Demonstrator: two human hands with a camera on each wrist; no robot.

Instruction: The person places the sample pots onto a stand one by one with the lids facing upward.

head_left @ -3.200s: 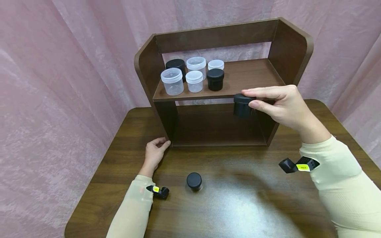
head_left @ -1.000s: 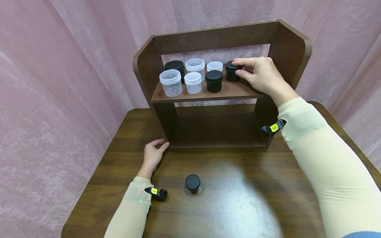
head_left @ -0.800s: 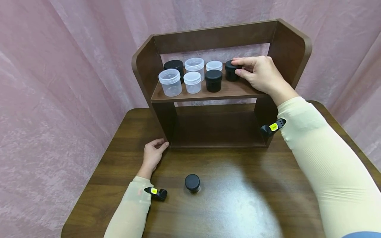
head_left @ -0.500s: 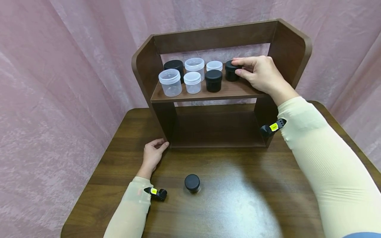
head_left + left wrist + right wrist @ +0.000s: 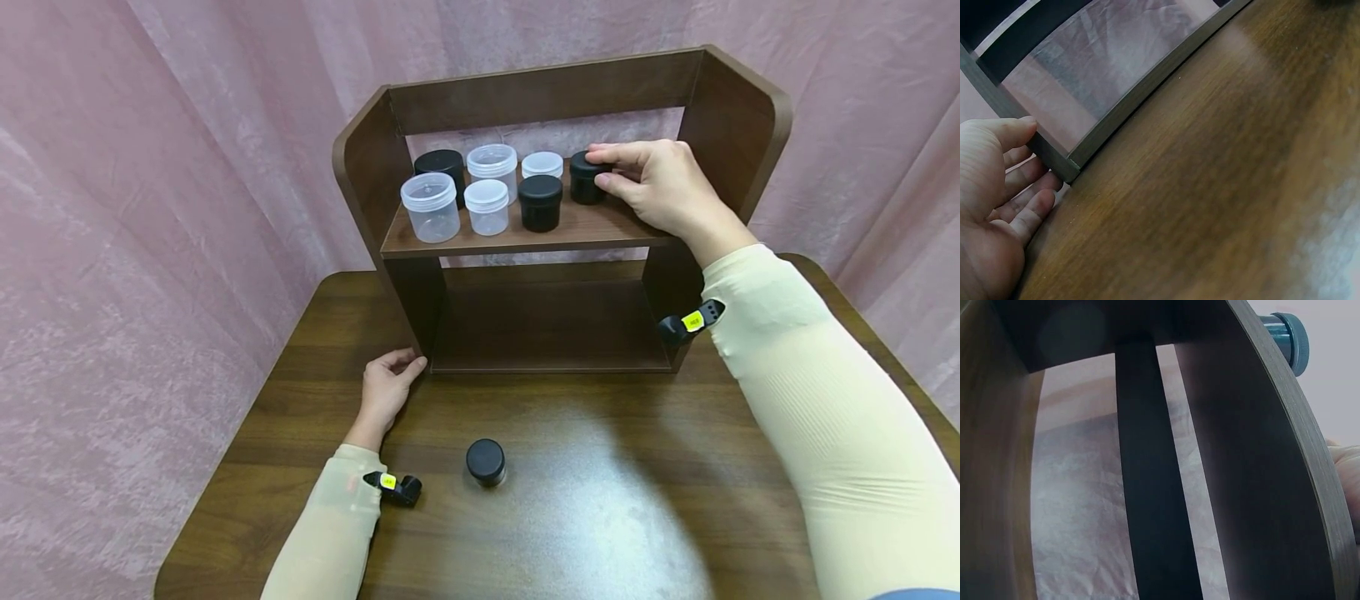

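My right hand (image 5: 660,185) pinches a black lidded jar (image 5: 585,185) between thumb and fingers. The jar stands upright on the upper board of a brown wooden shelf (image 5: 551,367), at the right end of the back row. In the right wrist view only a bit of that hand (image 5: 1349,481) shows, beyond the board's edge. My left hand (image 5: 384,390) grips the shelf's lower left front corner; in the left wrist view the thumb (image 5: 1019,130) lies against the side panel's edge, fingers behind it. Another black-lidded jar (image 5: 486,462) stands alone on the table.
Left of the held jar stand a front black jar (image 5: 540,204), a small white-lidded jar (image 5: 487,208), larger clear jars (image 5: 431,212) and a big black jar (image 5: 442,164). The shelf's right side panel (image 5: 738,125) rises beside my right hand. A pink curtain hangs behind.
Since the oldest frame, my right hand has carried the black jar from in front of the shelf up and back onto the upper board. Over the last second both hands stay put.
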